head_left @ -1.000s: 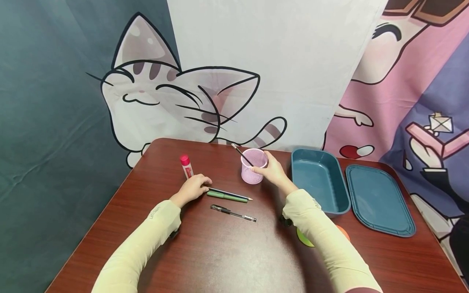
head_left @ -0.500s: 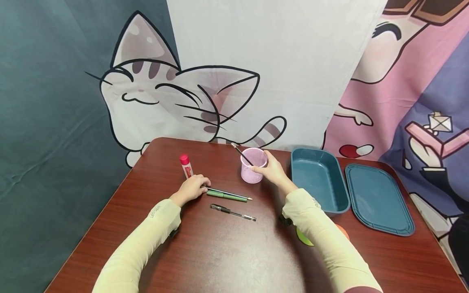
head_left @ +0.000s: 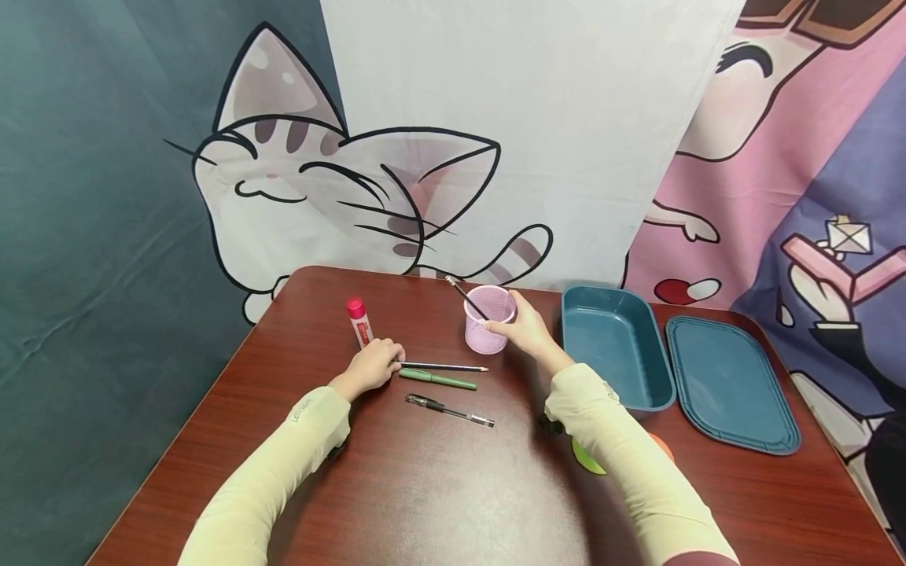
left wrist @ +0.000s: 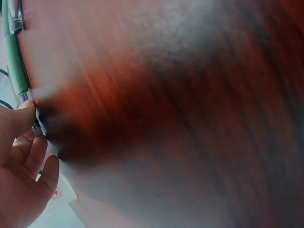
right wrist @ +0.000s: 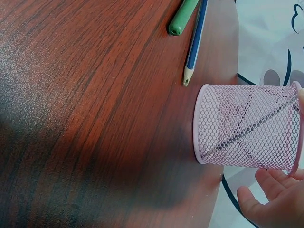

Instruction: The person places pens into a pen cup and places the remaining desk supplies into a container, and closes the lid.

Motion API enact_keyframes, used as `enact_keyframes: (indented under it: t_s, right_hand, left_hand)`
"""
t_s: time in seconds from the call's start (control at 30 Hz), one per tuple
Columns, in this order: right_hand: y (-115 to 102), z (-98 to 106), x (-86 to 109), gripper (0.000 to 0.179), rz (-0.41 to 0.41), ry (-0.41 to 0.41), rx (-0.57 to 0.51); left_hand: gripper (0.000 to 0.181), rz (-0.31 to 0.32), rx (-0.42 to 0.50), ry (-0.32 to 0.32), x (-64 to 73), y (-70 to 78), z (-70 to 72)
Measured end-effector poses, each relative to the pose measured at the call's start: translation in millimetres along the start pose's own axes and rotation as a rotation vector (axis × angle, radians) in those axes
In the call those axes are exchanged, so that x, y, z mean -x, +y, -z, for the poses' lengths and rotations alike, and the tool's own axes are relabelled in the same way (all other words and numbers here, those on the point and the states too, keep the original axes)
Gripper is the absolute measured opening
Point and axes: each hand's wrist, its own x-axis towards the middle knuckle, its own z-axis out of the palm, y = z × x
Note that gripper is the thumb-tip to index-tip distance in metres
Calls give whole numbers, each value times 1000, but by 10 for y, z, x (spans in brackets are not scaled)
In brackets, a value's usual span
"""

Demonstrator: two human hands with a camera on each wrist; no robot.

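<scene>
My left hand point(head_left: 370, 365) pinches the rear end of a dark blue pencil point(head_left: 446, 367), thumb and fingertips meeting on it in the left wrist view. The pencil's sharpened tip points right, toward the pink mesh pen cup point(head_left: 484, 339). My right hand point(head_left: 527, 330) grips that cup by its rim and side. A dark pencil point(head_left: 463, 296) leans inside it, eraser end up. Just in front of the held pencil lies a green pen point(head_left: 437, 380), and nearer still a clear-barrelled pen with a black cap point(head_left: 450, 410). A red-capped glue stick point(head_left: 359, 321) stands behind my left hand.
To the right of the cup is a deep blue-green container point(head_left: 619, 346), with its matching lid point(head_left: 734, 385) lying flat beside it. Green and orange pieces point(head_left: 587, 457) peek out from under my right sleeve. A printed cloth backdrop point(head_left: 566, 118) rises behind the table's far edge.
The held pencil's tip has swung away from me, so it now lies apart from the green pen's right end. My right hand and the cup have stayed in place.
</scene>
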Motion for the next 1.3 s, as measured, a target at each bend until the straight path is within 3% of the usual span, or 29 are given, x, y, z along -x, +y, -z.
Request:
enact_keyframes:
  t_s: [0.27,0.5,1.07,1.17,1.3]
  right_hand:
    - [6,-4,17,75,22,3,-6]
    - [-5,-1,15,77,14,0,-10]
    - [8,-6,13,73,19,2,-9]
    - [9,-5,14,75,20,-1,-1]
    - [15,-3,15,76,25,1,-1]
  left_hand:
    - [9,-24,65,14,5,-3,23]
    - [5,-34,152,44,7,12,149]
    - [4,71,469,152,53,111,566]
    - [5,100,478,164,42,153,623]
    - [5,121,417,189,-3,205,714]
